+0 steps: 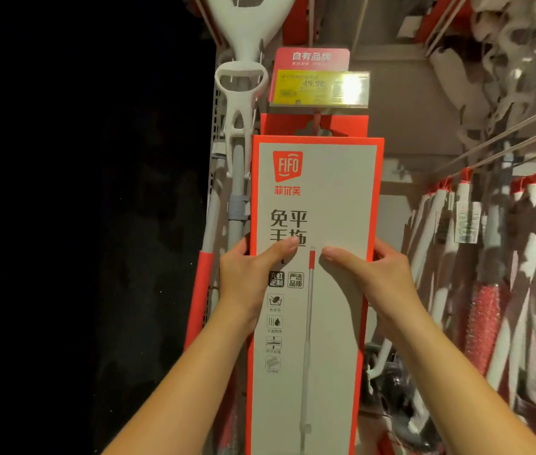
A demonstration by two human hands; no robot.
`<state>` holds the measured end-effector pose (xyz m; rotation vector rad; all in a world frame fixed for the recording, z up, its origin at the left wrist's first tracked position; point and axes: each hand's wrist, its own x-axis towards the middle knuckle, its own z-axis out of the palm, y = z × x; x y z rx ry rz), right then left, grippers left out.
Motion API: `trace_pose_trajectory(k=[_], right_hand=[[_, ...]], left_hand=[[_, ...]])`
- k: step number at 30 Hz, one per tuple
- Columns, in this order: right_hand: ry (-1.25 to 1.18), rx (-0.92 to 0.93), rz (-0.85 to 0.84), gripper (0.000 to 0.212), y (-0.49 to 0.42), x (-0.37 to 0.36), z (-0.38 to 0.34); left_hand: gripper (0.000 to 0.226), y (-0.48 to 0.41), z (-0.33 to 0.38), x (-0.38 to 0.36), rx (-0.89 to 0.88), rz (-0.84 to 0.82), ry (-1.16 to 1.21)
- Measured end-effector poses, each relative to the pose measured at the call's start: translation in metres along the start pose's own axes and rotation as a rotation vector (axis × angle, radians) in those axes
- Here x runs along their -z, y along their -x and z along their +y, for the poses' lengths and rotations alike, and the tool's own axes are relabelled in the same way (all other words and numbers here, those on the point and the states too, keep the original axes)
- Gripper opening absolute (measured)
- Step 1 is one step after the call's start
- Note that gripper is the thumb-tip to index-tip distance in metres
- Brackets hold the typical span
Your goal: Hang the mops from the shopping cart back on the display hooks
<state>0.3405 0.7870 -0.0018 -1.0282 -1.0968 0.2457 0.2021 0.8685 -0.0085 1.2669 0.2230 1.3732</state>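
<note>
My left hand [247,274] and right hand [371,274] grasp the side edges of the upright mop box [315,198]; the display hook [316,119] lies just above its top, midway between both hands.

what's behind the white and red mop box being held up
Above the mop box peeks the red top of another box, its hang tab on a hook under the yellow price tag. Everything lower is covered by the front box.

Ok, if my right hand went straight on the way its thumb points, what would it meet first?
Probably the left hand: its thumb lies on the box front, just across from the right hand.
</note>
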Motion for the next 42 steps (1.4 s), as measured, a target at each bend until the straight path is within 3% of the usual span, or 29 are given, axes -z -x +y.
trace_pose_trajectory(k=[7, 16, 20, 25, 34, 42], right_hand=[[0.029, -0.042, 0.060, 0.040, -0.010, -0.004, 0.020], [0.161, -0.013, 0.106, 0.039, -0.017, -0.005, 0.036], [0.171, 0.002, 0.069, 0.036, -0.014, -0.005, 0.037], [0.271, -0.016, 0.054, 0.074, -0.007, -0.004, 0.041], [0.292, -0.086, -0.105, 0.042, 0.021, 0.014, 0.034], [0.502, -0.127, -0.163, 0.050, 0.050, 0.021, -0.007]], left_hand=[[0.026, -0.024, -0.021, 0.005, 0.083, -0.034, 0.018], [0.034, -0.036, -0.040, 0.015, -0.006, 0.015, -0.158], [0.024, -0.031, -0.043, 0.016, -0.037, 0.007, -0.189], [0.021, -0.020, -0.045, 0.016, -0.043, -0.008, -0.198], [0.030, 0.018, -0.044, 0.014, -0.057, 0.039, -0.343], [0.031, 0.048, -0.009, 0.021, -0.023, -0.067, -0.524]])
